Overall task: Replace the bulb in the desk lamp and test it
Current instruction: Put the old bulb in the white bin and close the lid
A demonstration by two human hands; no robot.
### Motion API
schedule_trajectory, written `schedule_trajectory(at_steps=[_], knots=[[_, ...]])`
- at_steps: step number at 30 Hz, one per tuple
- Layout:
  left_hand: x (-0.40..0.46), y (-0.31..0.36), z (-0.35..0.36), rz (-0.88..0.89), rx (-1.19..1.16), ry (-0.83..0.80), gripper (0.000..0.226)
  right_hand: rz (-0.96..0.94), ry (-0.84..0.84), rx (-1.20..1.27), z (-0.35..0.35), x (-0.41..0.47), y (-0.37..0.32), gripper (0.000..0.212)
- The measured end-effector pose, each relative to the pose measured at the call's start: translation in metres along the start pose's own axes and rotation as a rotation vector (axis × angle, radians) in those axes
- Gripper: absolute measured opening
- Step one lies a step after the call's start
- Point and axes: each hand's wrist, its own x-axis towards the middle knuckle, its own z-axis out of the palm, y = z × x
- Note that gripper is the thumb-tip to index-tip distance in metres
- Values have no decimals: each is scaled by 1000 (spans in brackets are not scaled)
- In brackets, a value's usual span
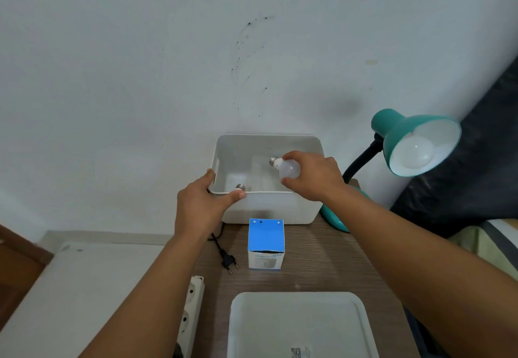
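Observation:
My right hand [312, 175] grips a white bulb [288, 169] over the open white bin [269, 209], its metal screw base pointing left. My left hand [204, 203] clasps the bin's front left rim, thumb on the edge. A second bulb's metal base [240, 187] shows inside the bin by my left thumb. The teal desk lamp [403, 130] stands at the right, shade tilted towards me, with a white bulb [416, 151] in its socket, unlit. Its black plug [229, 262] lies unplugged on the desk.
A blue and white bulb box [266, 242] stands in front of the bin on the wooden desk [322, 268]. A white lid [300, 327] lies at the near edge. A white power strip [192, 310] hangs at the desk's left side. A dark cushion [476, 167] is at the right.

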Motion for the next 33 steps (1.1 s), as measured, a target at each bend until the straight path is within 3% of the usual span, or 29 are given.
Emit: schedule_trajectory(at_steps=[11,17,22,28,33], knots=[[0,4,1,-9,-4,-36,91,39,-93,-45,-5,5,-3,58],[-11,5,-9,58,9,-120,65,-47,136,136,-15,-25,5,56],[-40,-2,-23,30,8,-88,85,-78,318,281,-18,-74,24,51],[-108,-19,-26,49,29,-51,71,-62,290,370,-5,-152,51,47],[-165,-44,-14,-23,90,-161,75,-8,147,398,27,-213,69,56]])
